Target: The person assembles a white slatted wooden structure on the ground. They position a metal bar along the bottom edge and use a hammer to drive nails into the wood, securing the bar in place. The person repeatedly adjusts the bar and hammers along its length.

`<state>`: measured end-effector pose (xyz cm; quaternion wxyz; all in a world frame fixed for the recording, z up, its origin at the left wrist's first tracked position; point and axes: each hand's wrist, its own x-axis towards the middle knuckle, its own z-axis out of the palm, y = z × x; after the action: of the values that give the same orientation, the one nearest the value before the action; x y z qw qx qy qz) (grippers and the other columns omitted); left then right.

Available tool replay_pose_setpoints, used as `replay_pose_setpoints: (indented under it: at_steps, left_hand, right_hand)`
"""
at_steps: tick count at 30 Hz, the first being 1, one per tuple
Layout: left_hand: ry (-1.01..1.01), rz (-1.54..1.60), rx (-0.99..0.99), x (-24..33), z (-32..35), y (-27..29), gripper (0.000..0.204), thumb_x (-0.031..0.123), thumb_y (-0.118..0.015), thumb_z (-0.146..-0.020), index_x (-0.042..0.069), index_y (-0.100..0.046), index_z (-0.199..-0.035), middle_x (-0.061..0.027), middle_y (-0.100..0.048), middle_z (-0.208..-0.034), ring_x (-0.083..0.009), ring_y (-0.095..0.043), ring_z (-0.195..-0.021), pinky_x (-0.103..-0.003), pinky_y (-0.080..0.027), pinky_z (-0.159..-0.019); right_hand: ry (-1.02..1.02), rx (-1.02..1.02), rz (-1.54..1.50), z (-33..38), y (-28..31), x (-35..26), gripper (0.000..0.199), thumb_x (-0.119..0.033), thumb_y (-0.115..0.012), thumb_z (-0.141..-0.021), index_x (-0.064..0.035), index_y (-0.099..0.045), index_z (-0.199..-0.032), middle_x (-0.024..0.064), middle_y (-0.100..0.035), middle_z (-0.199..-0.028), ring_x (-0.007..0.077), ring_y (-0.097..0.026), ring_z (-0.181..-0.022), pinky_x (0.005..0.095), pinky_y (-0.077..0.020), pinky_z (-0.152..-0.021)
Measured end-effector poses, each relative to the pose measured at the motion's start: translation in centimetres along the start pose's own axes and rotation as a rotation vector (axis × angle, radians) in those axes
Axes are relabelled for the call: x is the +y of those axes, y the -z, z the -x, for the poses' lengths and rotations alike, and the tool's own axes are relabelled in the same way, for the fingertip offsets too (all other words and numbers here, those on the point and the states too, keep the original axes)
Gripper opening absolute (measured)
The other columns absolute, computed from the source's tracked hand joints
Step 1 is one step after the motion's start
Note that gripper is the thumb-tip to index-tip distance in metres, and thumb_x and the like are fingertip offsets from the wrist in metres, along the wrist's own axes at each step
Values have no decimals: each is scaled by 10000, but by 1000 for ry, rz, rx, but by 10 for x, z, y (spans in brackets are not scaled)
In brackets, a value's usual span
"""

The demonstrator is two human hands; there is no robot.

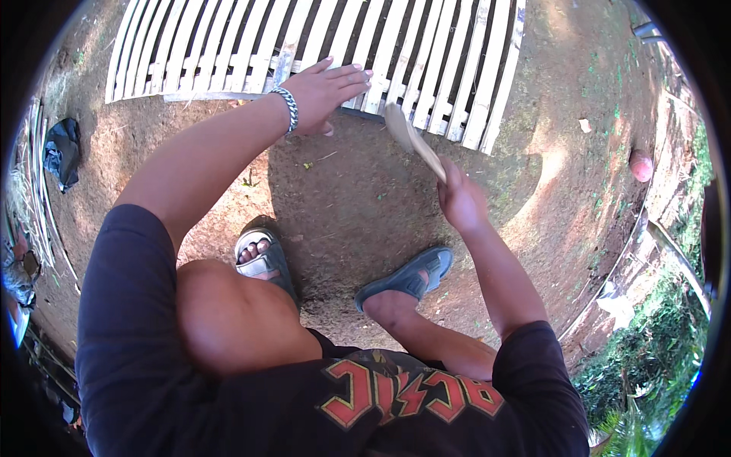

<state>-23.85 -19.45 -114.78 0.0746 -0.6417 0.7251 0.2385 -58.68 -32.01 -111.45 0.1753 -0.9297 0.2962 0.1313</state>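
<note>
A panel of pale, narrow slats, which look like split bamboo [251, 46], lies ahead of me with gaps between its strips. My left hand [324, 91] reaches over the panel's near edge, fingers stretched out and holding nothing; a chain bracelet circles its wrist. In my right hand [462, 199] is the narrow end of a flat, pale brown tool [411, 141], its fingers closed round it. The tool's broader, rounded end points up and left, overlapping the near ends of the slats in view. Whether it touches them I cannot tell.
Bare brown soil [327, 206] lies under my sandalled feet [411, 278]. On the left are a dark crumpled bag [62, 154] and thin pale strips [36, 160]. A reddish round object [641, 165] sits at the right, with green plants [640, 365] below it.
</note>
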Motion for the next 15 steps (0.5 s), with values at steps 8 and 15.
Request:
replay_pose_setpoints:
  at_steps: [8,15]
  left_hand:
    - [14,-21,-28,-1,1,2,1126,402,-890,-769,195,-214,-1645,33,-172,-1732,-143,-174,-1588,-438,-135,-1327]
    - [6,-31,-58,2,1,-2,1152,390,-905,-753,189,-206,-1646,28,-167,-1734,-148,-172,-1590,-444,-134,-1326]
  right_hand:
    - [223,292,-174,-9,24,-11,397,-158,-658,-982,-134,-528,-1356,186,-724,-968,392,-717,-783,483,-581,-681]
    - [-117,-175,22,-24,8,2,350,-186,-640,-995,-121,-523,-1319,197,-716,-1063,422,-711,-834,499,-577,-699]
